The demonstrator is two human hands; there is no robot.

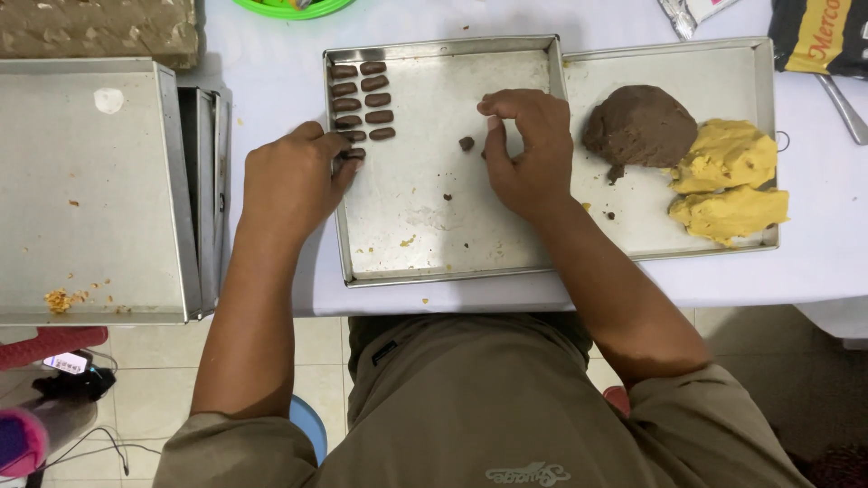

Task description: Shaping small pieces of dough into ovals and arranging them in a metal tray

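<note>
A table [271, 90] under a white cloth fills the upper part of the view, its near edge running left to right. Flat metal trays [90, 181] are stacked at its left edge, crumbs lying near their front corner. Beyond them, at the far left corner, sits a brown box [99, 27]. Below the table edge the floor [154, 361] is pale square tile. A blue stool [312, 425] shows low down. At the lower left lie a red object [45, 343] and dark cables [90, 443]. The light is even and soft.
</note>
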